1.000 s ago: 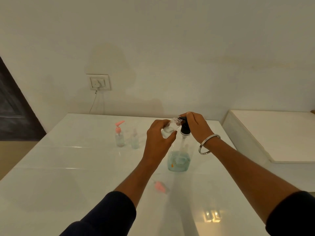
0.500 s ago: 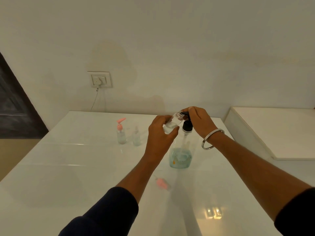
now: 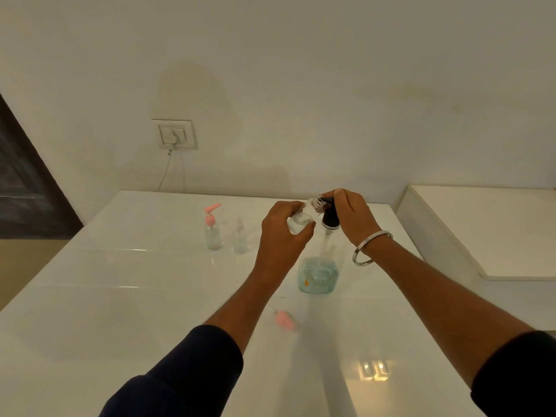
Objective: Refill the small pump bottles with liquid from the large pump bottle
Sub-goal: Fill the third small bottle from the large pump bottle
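large pump bottle [image 3: 318, 273] on counter [image 3: 120, 296], roughly dead center. two small bottles [image 3: 213, 236] [image 3: 240, 242] side by side at its 10 o'clock, near. loose pump head [image 3: 284, 319] lying flat at its 7 o'clock. wall socket [image 3: 174, 134] way back at 11, behind counter.

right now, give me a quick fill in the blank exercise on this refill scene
1. The left hand holds a small clear bottle with its open neck tilted toward the ____ pump head of the large bottle.
2. The right hand rests on top of the ____ bottle's pump.
3. A loose pink pump lies on the ____ table.
4. The wrist with a metal bangle is the ____ one.

Missing words: black; large; white; right
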